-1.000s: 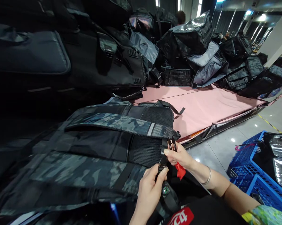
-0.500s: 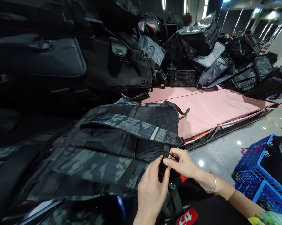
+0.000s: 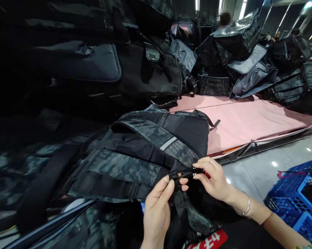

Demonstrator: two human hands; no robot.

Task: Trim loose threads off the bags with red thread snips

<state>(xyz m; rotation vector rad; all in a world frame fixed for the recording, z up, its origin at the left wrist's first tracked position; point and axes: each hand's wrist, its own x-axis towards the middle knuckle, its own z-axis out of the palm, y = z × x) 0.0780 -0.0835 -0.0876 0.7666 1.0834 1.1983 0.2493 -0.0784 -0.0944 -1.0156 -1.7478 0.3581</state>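
Observation:
A black and grey camouflage backpack (image 3: 137, 166) lies with its mesh back panel and padded shoulder straps (image 3: 156, 133) facing up. Near the lower end of the straps, my left hand (image 3: 159, 204) pinches a black strap (image 3: 173, 175) between thumb and finger. Just right of it, my right hand (image 3: 214, 178) is closed on a narrow black piece (image 3: 189, 172) with small light spots. That piece stretches between both hands; whether it is a buckle or a strap end is unclear. A bit of red shows by my right fingers.
Dark bags (image 3: 150, 69) are heaped at the left and along the back. A pink-covered surface (image 3: 238, 121) extends to the right. Blue plastic crates (image 3: 287, 193) stand on the shiny floor (image 3: 262, 167) at lower right. A person (image 3: 224, 19) is behind the bags.
My hands have moved apart a little, with the black piece now stretched between them. The near end of the upper shoulder strap has been drawn toward me. The view has shifted left.

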